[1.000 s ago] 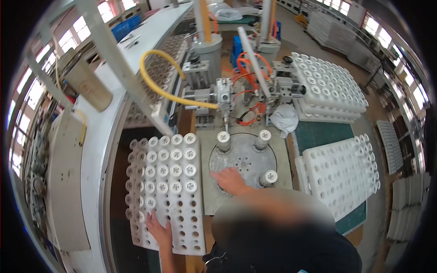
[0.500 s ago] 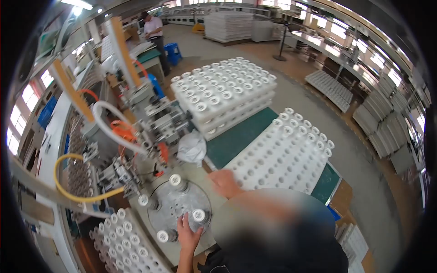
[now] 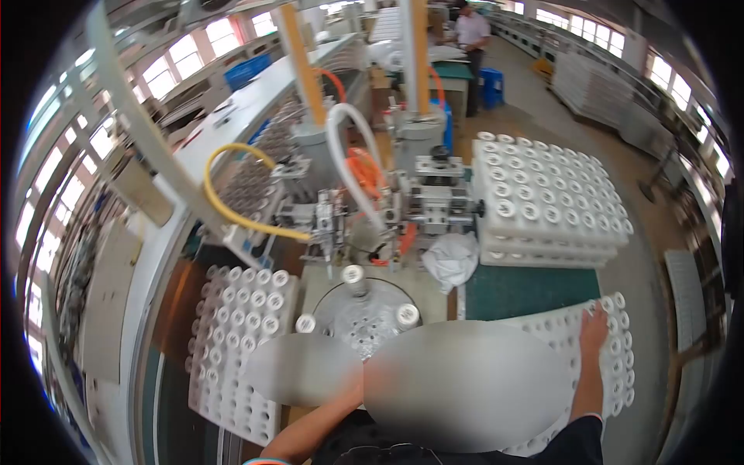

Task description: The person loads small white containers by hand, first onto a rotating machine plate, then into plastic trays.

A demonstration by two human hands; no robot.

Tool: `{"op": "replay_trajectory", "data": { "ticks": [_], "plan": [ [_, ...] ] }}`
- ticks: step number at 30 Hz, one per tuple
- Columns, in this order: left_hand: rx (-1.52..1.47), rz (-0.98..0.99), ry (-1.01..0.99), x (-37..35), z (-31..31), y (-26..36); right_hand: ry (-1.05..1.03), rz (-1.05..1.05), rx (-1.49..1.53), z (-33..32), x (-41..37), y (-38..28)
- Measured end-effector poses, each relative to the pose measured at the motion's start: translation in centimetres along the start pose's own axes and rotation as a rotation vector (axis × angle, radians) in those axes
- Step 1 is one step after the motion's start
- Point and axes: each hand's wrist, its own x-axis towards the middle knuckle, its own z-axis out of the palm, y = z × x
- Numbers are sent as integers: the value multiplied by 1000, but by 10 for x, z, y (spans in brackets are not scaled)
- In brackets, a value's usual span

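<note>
My right hand (image 3: 594,332) reaches to the white perforated tray (image 3: 542,324) at right, its fingers closed around the top of a white-rimmed cylindrical part among the rows there. My left hand (image 3: 358,387) is at the near side of the round metal turntable (image 3: 380,297); a blurred patch hides its fingers and anything in them. Three upright parts show on the turntable: one part at the back (image 3: 353,275), one part at the left (image 3: 306,323) and one part at the right (image 3: 407,314). The turntable's front is hidden by blur.
Clamps and tubes of a machine (image 3: 333,232) stand behind the turntable. A white cloth (image 3: 451,260) lies beside it. Stacked trays of parts (image 3: 546,252) sit at back right, another filled tray (image 3: 288,298) at left. A person (image 3: 471,35) stands in the background.
The head view has swung left. My right hand has moved from beside the turntable to the parts at the tray's far right. My left hand's fingers, visible before beside a turntable part, are now blurred.
</note>
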Motion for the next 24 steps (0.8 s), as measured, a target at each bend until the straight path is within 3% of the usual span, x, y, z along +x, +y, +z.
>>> {"op": "replay_trajectory", "data": {
  "ticks": [1,4,5,7,9,11,13,15,18,20,24],
  "plan": [
    [-43,-57,23,0,-2,1,-109,57,-32,-1,7,4],
    [-93,-91,121,2,-11,4,-132,17,-96,-35,18,-17],
    [-101,-101,131,4,-10,2,-99,65,12,-50,21,-35],
    [38,95,42,11,-1,-7,-70,99,116,-61,19,-75],
    [112,101,-23,13,-3,-9,-29,-118,534,-52,5,-122],
    [102,155,30,7,-8,-17,-100,-293,687,-55,-31,-203],
    [12,146,81,-24,-16,-23,-236,-491,774,-72,-88,-292],
    [-219,134,215,-55,-28,-42,-538,-571,916,-68,-146,-365],
    [-268,-47,265,-116,-35,-83,-618,-726,1042,-63,-217,-458],
    [-284,-160,354,-149,-43,-120,-632,-861,831,-60,-251,-505],
    [-163,-476,605,-208,-62,-201,-545,-1021,680,-17,-298,-530]
  ]
}}
